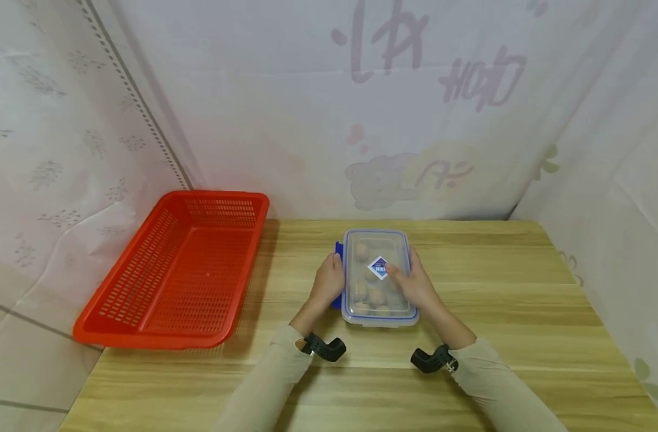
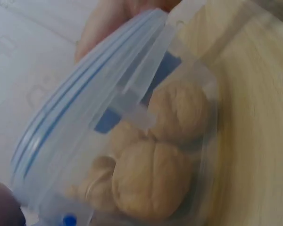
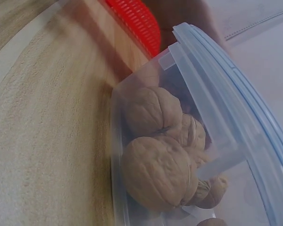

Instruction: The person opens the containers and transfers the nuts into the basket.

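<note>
A clear plastic food container (image 1: 380, 309) with a blue-edged lid (image 1: 385, 240) sits on the wooden table, a diamond-shaped blue and white label (image 1: 379, 267) on its top. Several walnuts (image 3: 155, 172) show through its wall, in both wrist views. At the left side, my left hand (image 1: 329, 282) grips the container by its blue side latch (image 1: 338, 249), which sticks outward. My right hand (image 1: 415, 285) holds the opposite side, thumb over the lid next to the label. The fingers under the right edge are mostly hidden in the head view.
A red slotted plastic basket (image 1: 242, 288) stands to the left on the table (image 1: 502, 312). Behind it and on both sides hang pale printed cloths (image 1: 286, 120). Each wrist wears a black strap-on mount (image 1: 325, 348).
</note>
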Motion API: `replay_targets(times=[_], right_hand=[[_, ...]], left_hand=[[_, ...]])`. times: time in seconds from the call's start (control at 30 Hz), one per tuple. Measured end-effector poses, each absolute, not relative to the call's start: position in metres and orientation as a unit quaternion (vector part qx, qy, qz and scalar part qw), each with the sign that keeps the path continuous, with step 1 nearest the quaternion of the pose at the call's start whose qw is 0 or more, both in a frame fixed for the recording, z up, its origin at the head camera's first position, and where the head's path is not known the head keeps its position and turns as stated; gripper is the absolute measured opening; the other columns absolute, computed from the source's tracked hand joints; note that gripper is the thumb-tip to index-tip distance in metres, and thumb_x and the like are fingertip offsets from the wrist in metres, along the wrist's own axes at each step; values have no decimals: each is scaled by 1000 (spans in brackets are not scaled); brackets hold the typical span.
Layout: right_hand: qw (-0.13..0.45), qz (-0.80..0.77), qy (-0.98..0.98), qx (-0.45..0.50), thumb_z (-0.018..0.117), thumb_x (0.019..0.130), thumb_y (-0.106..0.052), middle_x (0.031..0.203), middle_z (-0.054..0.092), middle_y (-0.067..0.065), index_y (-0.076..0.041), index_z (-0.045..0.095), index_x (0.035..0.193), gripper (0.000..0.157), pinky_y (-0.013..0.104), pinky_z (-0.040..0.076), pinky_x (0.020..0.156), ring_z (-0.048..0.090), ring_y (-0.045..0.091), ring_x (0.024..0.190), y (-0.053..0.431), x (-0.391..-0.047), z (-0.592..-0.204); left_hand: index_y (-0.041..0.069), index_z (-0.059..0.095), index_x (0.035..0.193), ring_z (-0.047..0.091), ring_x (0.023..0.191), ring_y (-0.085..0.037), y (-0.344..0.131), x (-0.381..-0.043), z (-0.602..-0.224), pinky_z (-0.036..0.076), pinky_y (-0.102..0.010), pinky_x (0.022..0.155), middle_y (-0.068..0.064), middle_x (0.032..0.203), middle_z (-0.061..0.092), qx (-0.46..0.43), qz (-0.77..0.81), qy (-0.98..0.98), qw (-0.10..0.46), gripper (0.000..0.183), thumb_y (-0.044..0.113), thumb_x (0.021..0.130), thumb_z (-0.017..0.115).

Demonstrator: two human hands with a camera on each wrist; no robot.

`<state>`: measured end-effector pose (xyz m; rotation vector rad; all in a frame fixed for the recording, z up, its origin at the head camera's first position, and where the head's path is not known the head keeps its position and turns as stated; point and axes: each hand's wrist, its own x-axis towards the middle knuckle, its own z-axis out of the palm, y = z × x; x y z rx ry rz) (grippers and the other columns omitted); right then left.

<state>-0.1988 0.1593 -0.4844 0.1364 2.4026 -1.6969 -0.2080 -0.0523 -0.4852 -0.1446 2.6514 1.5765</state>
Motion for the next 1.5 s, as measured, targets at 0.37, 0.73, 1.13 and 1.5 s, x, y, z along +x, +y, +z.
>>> replay_targets(times=[0.37,0.73,1.13,1.5], right_hand=[[96,-568,816,41,59,104,-35,168,6,22,-8,-3,164,90,61,10,121,7,45,153,161,-198,-484],[93,-570,816,31,61,103,-35,167,9,26,-5,-2,163,92,62,13,121,10,47,152,162,-195,-483],[87,-463,881,-34,63,100,-42,159,24,35,7,16,159,90,66,33,111,29,54,143,173,-206,-471],[84,-435,896,-35,67,99,-24,119,59,26,15,36,148,70,35,59,71,64,28,91,191,-183,-457]], left_hand=[[-4,55,137,57,119,-36,-69,-215,-472,48,-51,100,-23,130,59,-11,493,867,69,53,38,110,37],[-6,42,150,68,89,-27,-69,-213,-455,61,-41,77,-23,114,65,26,556,818,144,62,29,103,63],[3,44,152,62,82,-22,-68,-208,-450,61,-40,72,-17,109,59,1,557,819,139,58,21,101,66],[-1,44,150,66,85,-26,-79,-198,-436,62,-46,75,-16,111,57,8,548,815,190,59,12,98,69]])
